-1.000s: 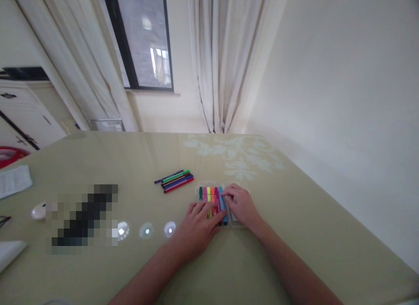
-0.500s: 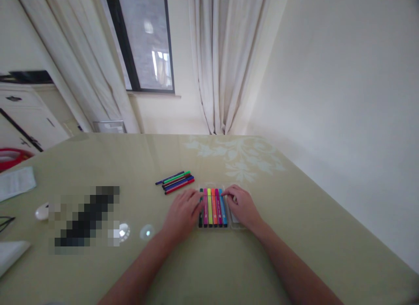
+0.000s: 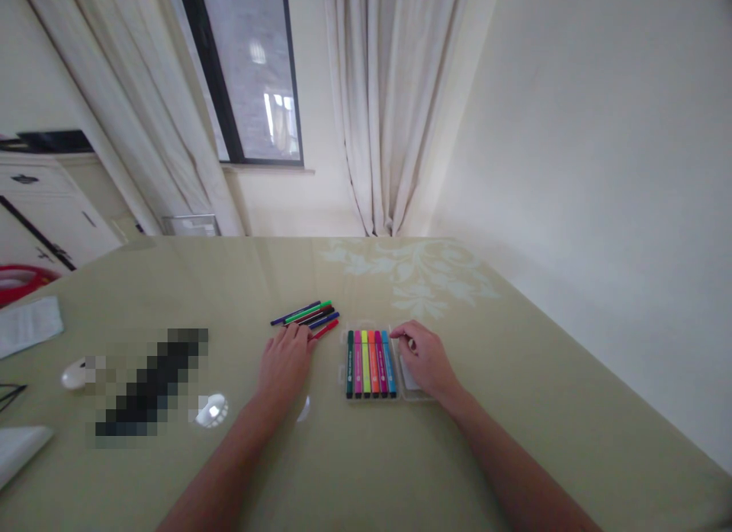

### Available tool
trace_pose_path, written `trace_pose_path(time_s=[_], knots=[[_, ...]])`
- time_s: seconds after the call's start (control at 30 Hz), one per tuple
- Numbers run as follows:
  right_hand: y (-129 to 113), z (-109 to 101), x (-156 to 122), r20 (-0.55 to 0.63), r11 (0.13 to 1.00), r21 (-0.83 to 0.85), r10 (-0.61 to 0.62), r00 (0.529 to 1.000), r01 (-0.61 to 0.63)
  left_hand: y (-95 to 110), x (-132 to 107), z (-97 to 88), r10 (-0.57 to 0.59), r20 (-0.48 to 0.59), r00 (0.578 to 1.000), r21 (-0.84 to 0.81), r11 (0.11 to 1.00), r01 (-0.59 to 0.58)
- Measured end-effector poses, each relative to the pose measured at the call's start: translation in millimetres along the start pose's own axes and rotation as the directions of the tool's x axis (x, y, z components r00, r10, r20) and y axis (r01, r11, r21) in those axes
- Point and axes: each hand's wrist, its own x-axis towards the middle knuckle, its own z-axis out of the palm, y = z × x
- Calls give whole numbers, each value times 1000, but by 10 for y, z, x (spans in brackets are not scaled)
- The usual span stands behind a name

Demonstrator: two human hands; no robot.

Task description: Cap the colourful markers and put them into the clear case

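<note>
A clear plastic marker case lies opened flat, holding a row of markers in dark green, pink, yellow, orange, purple and blue. To its left, my left hand is closed over the near side of a loose pile, with fingertips on a red marker; its other end is hidden under the fingers. Blue, black and green loose markers lie just beyond. My right hand rests over the case's right half, fingers curled at the edge beside the blue marker.
On the left of the table are a white mouse, a blurred-out dark object and some papers. A wall runs along the right side; curtains hang beyond the far edge.
My left hand has moved left from the case to the loose pile and onto the red marker, which now lies slightly apart. My right hand has stayed at the case.
</note>
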Motion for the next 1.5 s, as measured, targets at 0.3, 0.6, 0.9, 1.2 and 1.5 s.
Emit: trace_pose_path(time_s=[0.3, 0.6, 0.9, 1.2, 1.5], knots=[[-169, 74, -7, 153, 849, 489, 141, 978, -199, 466, -157, 8, 129, -32, 991, -668, 735, -117], [-219, 7, 13, 200, 698, 660, 192, 961, -277, 762, -385, 30, 238, 60, 969, -768, 631, -108], [-163, -4, 38, 136, 694, 668, 241, 961, -269, 774, -410, 43, 298, 50, 953, -732, 661, -168], [68, -136, 129, 77, 706, 603, 413, 907, -372, 718, -455, 96, 465, 75, 882, -313, 851, -422], [163, -16, 74, 221, 833, 446, 251, 942, -326, 692, -451, 59, 537, 63, 841, -183, 835, -519]])
